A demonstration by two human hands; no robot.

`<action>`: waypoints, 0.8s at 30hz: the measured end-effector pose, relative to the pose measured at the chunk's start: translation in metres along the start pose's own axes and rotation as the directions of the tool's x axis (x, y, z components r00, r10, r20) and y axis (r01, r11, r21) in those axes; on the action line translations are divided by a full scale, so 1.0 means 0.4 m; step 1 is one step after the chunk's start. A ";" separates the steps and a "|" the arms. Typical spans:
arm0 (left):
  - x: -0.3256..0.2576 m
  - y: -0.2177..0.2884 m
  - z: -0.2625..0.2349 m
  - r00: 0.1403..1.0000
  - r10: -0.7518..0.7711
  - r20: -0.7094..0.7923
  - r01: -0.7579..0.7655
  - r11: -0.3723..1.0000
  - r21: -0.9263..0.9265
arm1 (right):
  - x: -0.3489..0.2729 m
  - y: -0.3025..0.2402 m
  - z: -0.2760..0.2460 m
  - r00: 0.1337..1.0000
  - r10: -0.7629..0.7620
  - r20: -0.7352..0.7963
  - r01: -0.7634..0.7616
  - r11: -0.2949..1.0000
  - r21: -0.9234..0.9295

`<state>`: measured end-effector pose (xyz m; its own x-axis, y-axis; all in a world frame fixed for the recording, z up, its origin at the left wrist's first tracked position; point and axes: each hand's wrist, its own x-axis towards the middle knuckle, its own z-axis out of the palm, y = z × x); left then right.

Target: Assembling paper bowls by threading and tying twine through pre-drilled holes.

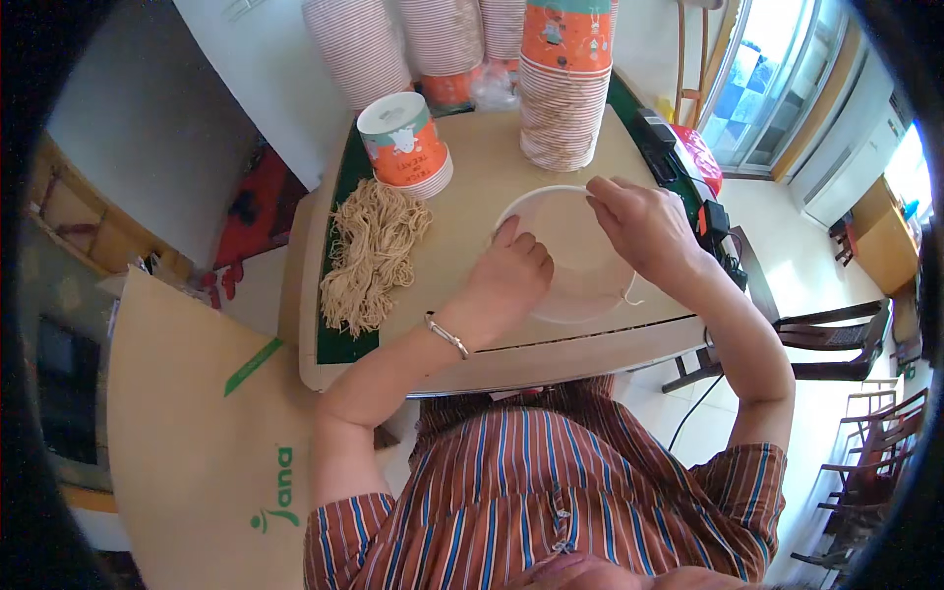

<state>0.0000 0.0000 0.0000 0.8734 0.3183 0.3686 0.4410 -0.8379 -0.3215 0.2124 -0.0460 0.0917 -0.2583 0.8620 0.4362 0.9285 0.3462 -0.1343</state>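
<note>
We find open tabletop (480, 162) between short bucket pile (405, 147) and tall stack (562, 113); yarn bundle (374, 258) blocks left, white bucket (580, 246) near side.

The sole view, fisheye, looks down from my head at close range onto my hands (513, 273) and table (482, 147).

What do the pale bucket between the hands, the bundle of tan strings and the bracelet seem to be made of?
The bucket: perhaps coated paperboard, pale and smooth inside, though plastic is possible. The tan strings: likely twisted paper or cotton cord, matte with loose ends. The bracelet: apparently polished metal, given its silvery shine.
</note>
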 end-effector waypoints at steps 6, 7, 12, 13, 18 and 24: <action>-0.026 -0.002 -0.043 0.997 0.074 0.032 -0.066 0.977 -0.203 | -0.003 -0.010 0.009 0.998 -0.023 -0.060 0.023 1.000 -0.001; -0.027 0.001 -0.057 0.998 0.057 -0.037 -0.064 0.964 -0.257 | -0.004 -0.007 0.007 0.998 -0.017 -0.064 0.016 1.000 -0.015; -0.042 0.011 -0.059 0.989 0.012 -0.147 -0.059 0.946 -0.319 | -0.001 0.015 -0.012 0.994 -0.016 -0.111 0.016 1.000 -0.008; -0.041 0.015 -0.063 0.986 -0.024 -0.167 -0.034 0.941 -0.337 | -0.001 0.018 -0.015 0.993 -0.007 -0.121 0.006 1.000 -0.006; -0.034 0.013 -0.084 0.975 -0.041 -0.218 -0.050 0.918 -0.394 | 0.006 0.010 -0.020 0.991 -0.003 -0.137 0.004 1.000 0.010; -0.044 0.022 -0.049 0.968 -0.070 -0.241 -0.002 0.959 -0.284 | 0.016 0.018 -0.025 0.979 0.026 -0.202 -0.035 0.999 -0.041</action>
<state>-0.0153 -0.0217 0.0078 0.7652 0.2596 0.5892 0.3624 -0.9300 -0.0609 0.2201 -0.0416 0.1025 -0.1746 0.7785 0.6029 0.9472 0.3000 -0.1131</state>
